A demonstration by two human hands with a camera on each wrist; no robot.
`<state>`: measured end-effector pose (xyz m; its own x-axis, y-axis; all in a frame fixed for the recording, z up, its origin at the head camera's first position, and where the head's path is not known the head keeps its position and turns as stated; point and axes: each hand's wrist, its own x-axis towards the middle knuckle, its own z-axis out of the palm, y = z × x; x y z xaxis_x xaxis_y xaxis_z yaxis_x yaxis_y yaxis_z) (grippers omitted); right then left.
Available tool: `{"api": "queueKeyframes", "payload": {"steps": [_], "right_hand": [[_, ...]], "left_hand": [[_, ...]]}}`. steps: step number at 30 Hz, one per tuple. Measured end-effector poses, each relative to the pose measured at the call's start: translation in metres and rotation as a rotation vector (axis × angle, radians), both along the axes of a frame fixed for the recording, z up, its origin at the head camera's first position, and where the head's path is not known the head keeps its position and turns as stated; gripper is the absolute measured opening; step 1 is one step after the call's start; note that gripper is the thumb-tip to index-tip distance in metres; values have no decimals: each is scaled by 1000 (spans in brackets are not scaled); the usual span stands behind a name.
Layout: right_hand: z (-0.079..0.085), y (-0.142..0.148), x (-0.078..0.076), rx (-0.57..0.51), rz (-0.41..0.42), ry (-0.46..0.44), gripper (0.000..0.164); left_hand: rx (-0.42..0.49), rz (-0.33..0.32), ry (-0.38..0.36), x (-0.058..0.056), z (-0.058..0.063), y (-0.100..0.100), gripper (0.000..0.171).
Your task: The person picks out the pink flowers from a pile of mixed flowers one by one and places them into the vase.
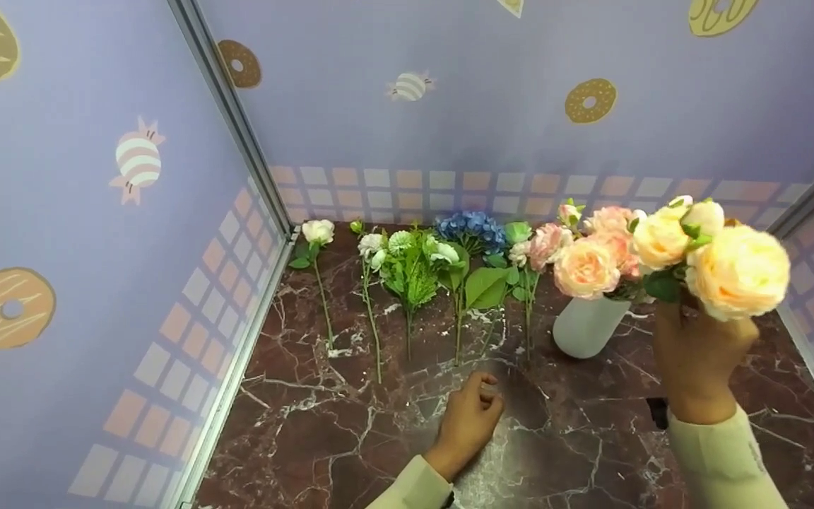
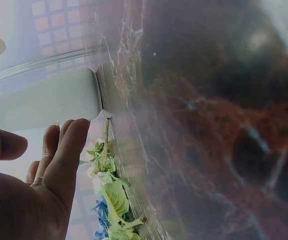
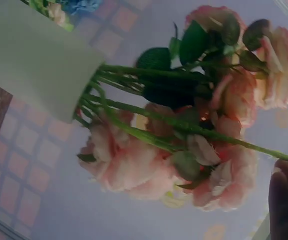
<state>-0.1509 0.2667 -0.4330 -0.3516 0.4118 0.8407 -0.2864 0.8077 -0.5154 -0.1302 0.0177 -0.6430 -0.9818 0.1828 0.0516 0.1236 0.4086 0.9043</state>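
A white vase (image 1: 587, 331) stands on the marble-patterned table, full of pink and peach artificial roses (image 1: 587, 267). Beside its mouth, my right hand (image 1: 705, 357) pinches the stem of a cream-yellow artificial flower (image 1: 739, 272), whose large bloom covers part of the fingers. In the right wrist view that green stem (image 3: 198, 131) runs from my fingertips (image 3: 286, 172) down into the vase mouth, among other stems. My left hand (image 1: 467, 420) is above the table at the front middle, fingers loosely bent, holding nothing. The left wrist view shows the vase (image 2: 49, 100) beyond its fingers.
Left of the vase lies a row of artificial stems: a white rose (image 1: 319, 232), smaller white flowers (image 1: 372, 246), green foliage (image 1: 410, 279), a blue hydrangea (image 1: 472, 230) and a pink bloom (image 1: 547, 244). Patterned panels (image 1: 414, 134) enclose the table's back and sides.
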Motion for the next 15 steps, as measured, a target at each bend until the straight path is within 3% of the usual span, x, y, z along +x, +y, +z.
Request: {"api": "queueKeyframes", "payload": {"steps": [7,12,15], "right_hand": [[-22,4,-3,66,-19,-89,25],[-34,2,-7,73,-33,-82,16],[-39,0,-9,133,-95,-90,14]], "left_hand": [[-45,32,4,1,-1,0,26],[-56,40,23,2,-2,0,26],[-55,41,23,3,-3,0,26]]}}
